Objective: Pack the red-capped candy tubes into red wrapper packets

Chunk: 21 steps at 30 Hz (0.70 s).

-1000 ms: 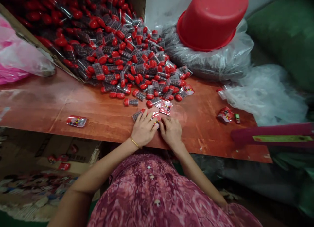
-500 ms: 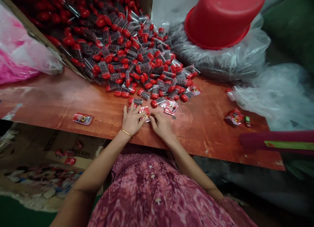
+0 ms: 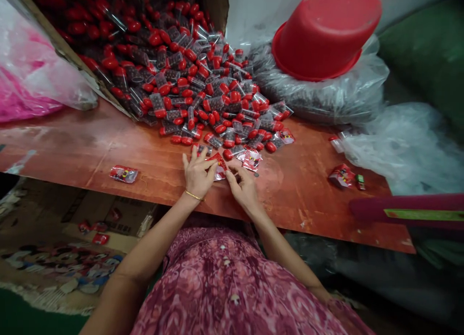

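A small red printed plastic packet (image 3: 219, 167) is between my hands at the near side of the table. My left hand (image 3: 197, 174) pinches its left edge between thumb and forefinger, while the other fingers reach forward over a red-capped clear tube (image 3: 205, 150). The fingers of my right hand (image 3: 243, 186) are closed at the packet's right edge. Beyond my right fingers lie flat printed packets (image 3: 251, 159) and a small dark disc (image 3: 256, 174). A heap of red-capped tubes (image 3: 213, 103) with dark contents spreads just past both hands.
The tubes spill from a tipped cardboard box (image 3: 108, 100). A red tub (image 3: 326, 35) rests upside down on a filled clear bag (image 3: 311, 100). Another packet (image 3: 123, 174) lies left, a crumpled packet (image 3: 341, 176) right. A purple bar-like object (image 3: 369, 208) crosses the table's right end.
The packet between my hands is turned and lifted a little, showing more red. My right hand has shifted slightly right and nearer. The whole view has moved slightly.
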Each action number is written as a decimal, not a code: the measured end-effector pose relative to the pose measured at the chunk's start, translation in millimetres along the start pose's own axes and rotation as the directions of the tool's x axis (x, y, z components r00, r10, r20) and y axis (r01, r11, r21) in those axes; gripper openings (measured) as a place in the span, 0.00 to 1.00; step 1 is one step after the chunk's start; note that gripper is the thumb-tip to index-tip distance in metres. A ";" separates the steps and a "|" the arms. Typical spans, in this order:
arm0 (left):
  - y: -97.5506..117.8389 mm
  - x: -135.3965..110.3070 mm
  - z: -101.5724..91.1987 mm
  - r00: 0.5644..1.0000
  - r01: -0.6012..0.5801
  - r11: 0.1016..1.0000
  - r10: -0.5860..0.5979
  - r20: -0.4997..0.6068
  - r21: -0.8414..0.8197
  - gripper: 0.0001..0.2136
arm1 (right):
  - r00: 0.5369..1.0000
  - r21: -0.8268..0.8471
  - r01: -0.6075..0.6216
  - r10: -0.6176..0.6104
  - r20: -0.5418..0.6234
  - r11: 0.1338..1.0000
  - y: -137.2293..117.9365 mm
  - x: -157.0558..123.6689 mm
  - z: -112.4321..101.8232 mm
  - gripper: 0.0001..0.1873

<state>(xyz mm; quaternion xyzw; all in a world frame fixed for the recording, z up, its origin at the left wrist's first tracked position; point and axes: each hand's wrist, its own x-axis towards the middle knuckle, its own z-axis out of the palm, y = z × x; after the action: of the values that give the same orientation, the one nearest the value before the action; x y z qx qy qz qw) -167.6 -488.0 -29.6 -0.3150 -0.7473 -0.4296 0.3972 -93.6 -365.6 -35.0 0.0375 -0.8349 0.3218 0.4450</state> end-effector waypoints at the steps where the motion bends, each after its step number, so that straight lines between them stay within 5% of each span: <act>1: 4.1 0.8 -2.9 1.000 0.004 1.000 -0.004 -0.027 -0.011 0.08 | 0.998 0.058 -0.055 0.054 0.018 0.997 -3.8 0.6 0.9 0.18; 6: 21.4 -3.5 -15.7 0.998 0.003 0.996 -0.009 -0.064 -0.094 0.09 | 0.988 0.331 -0.151 0.137 0.065 0.932 -13.7 5.4 9.7 0.17; 8: 22.7 -10.1 -19.9 0.991 0.109 0.973 -0.123 -0.057 -0.202 0.13 | 0.992 0.328 -0.120 0.127 0.003 0.937 -12.9 4.0 11.2 0.18; 10: 21.1 -18.1 -23.6 0.954 0.298 0.887 -0.286 0.087 -0.354 0.16 | 0.991 0.286 -0.112 0.128 -0.035 0.952 -11.4 -0.7 11.0 0.19; 13: 19.2 -28.5 -27.6 0.776 0.630 0.572 -0.427 0.464 -0.526 0.20 | 0.995 0.246 -0.093 0.100 -0.015 0.965 -11.4 -9.9 10.0 0.19; 16: 22.2 -32.7 -31.5 0.611 0.771 0.167 -0.468 0.639 -0.615 0.22 | 0.998 0.249 -0.049 0.038 0.050 0.967 -15.2 -15.0 9.7 0.16; 19: 26.5 -32.2 -36.3 0.502 0.802 -0.113 -0.405 0.764 -0.586 0.24 | 0.996 0.285 -0.049 0.025 0.087 0.957 -18.6 -14.6 9.8 0.14; 21: 28.0 -31.4 -37.7 0.479 0.805 -0.177 -0.368 0.797 -0.566 0.24 | 0.995 0.289 -0.054 0.028 0.094 0.956 -18.9 -14.0 10.7 0.13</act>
<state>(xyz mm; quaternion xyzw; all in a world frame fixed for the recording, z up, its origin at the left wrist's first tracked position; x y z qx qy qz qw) -117.4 -513.6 -34.0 -0.1544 -0.4239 -0.8454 -0.2859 -86.3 -389.8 -40.4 0.0994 -0.7980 0.4483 0.3903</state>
